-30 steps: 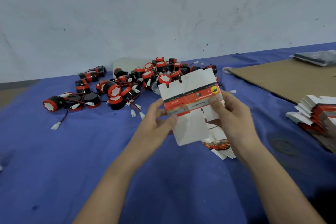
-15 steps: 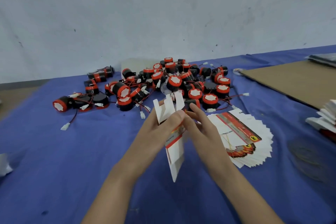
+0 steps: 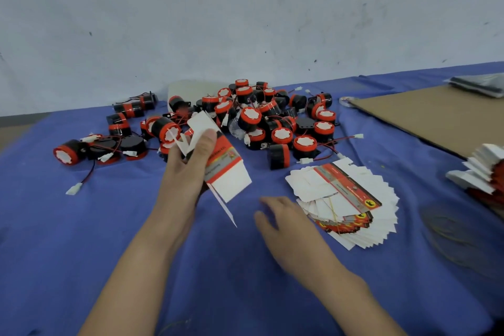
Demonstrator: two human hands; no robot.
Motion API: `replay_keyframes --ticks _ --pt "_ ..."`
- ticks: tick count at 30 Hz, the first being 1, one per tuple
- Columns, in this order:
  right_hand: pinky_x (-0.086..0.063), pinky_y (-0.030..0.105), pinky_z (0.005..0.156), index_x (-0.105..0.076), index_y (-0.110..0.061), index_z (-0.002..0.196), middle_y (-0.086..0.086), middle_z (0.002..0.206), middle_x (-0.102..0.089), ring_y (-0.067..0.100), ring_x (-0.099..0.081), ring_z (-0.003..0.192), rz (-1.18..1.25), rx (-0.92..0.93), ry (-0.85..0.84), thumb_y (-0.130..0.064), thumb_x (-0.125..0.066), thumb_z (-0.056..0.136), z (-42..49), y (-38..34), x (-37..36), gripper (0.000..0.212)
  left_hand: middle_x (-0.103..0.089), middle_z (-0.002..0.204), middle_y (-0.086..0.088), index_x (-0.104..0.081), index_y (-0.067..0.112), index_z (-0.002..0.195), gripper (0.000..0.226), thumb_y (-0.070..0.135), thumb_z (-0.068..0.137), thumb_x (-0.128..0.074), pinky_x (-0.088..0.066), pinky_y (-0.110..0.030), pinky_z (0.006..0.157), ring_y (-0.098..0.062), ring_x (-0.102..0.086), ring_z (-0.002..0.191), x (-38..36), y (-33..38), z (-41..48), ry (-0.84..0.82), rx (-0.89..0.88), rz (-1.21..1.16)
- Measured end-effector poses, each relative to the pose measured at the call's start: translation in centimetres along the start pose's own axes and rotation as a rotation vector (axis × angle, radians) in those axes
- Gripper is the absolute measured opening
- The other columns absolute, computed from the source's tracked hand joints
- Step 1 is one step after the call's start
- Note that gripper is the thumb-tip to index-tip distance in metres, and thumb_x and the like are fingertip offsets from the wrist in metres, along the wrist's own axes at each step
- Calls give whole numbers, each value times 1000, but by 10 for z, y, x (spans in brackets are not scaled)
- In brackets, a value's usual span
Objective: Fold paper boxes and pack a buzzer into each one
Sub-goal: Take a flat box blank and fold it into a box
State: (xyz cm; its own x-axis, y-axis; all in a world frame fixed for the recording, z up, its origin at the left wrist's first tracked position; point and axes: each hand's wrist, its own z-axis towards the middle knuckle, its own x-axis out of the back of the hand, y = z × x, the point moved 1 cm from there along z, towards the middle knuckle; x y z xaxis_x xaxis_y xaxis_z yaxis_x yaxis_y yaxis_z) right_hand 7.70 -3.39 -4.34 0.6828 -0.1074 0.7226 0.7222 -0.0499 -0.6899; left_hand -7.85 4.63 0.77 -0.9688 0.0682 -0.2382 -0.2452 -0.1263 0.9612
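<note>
Right hand (image 3: 283,224) motion-blurred; right-edge stack of flat boxes (image 3: 482,172) cut off.

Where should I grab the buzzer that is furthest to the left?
Grab the leftmost buzzer by its round black body, behind the red cap. Come down from above, fingers on either side. It lies on its side with the cap facing you, so the curved barrel is bare on top.
</note>
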Motion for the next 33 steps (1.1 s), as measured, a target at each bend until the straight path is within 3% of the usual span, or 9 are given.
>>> replay_keyframes --ticks 6,14,16,18,22,24,27,29,33 --pt "-12 27 121 -23 -19 157 0 167 -14 15 -13 152 -332 -52 17 -40 -30 108 -14 18 6 55 -76 104 3 -59 23 129 75 63 67 -75 -57 -34 77 -14 -74 92 -13 3 -7 18 28 -2" --pt "-37 36 101 -45 -27 139 -2 138 -52 19 -48 129 -650 -348 251 -44 -29 104 -55 47 61 42 -75 106 4 -58 28 128 78 64 60 -72 -54 -32 78 -14 -73 95 -19 5 -25 -27 30 16" --pt "-42 35 93 -55 -31 125 -8 125 -61 18 -56 116 -436 -288 346 -41 -34 104 -55 43 64 31 -75 108 3 -59 30 127 75 63 61 -73 -55 -31 77 -15 -74 95 -19 5 -28 -58 46 19" --pt "-47 26 82 -59 -36 114 -14 114 -64 8 -60 105 20 -169 416 -40 -41 102 -49 34 63 22 -75 110 2 -59 30 127 76 63 60 -74 -54 -34 81 -16 -73 97 -19 4 -31 -108 59 45" --pt "-39 -5 68 -48 -57 132 -41 116 -56 -25 -50 103 660 28 220 -65 -49 90 -33 7 61 42 -75 111 2 -57 32 127 79 68 60 -80 -54 -43 93 -20 -72 101 -18 2 -37 -194 64 144" --pt "-38 -7 71 -37 -66 136 -50 124 -47 -28 -46 111 783 109 75 -77 -51 74 -24 -5 54 65 -73 115 3 -53 32 133 87 72 59 -77 -53 -44 98 -17 -71 103 -17 2 -39 -207 53 203" --pt "-45 4 86 -34 -53 145 -26 142 -50 -17 -50 121 865 246 -83 -67 -63 79 -11 -20 37 74 -68 124 7 -44 32 144 91 72 67 -72 -57 -30 93 -6 -69 105 -19 3 -44 -290 -11 320" --pt "-50 15 90 -36 -42 148 -19 132 -62 -2 -60 120 858 296 -82 -62 -67 85 -6 -27 29 73 -66 128 10 -40 35 147 89 72 71 -69 -56 -26 93 -3 -68 107 -20 5 -46 -330 -41 348" --pt "-51 19 94 -35 -43 150 -17 138 -58 4 -57 125 854 382 -30 -61 -75 78 2 -26 23 84 -63 132 13 -36 43 146 96 80 63 -66 -57 -25 90 -3 -66 112 -14 9 -46 -338 -79 308"
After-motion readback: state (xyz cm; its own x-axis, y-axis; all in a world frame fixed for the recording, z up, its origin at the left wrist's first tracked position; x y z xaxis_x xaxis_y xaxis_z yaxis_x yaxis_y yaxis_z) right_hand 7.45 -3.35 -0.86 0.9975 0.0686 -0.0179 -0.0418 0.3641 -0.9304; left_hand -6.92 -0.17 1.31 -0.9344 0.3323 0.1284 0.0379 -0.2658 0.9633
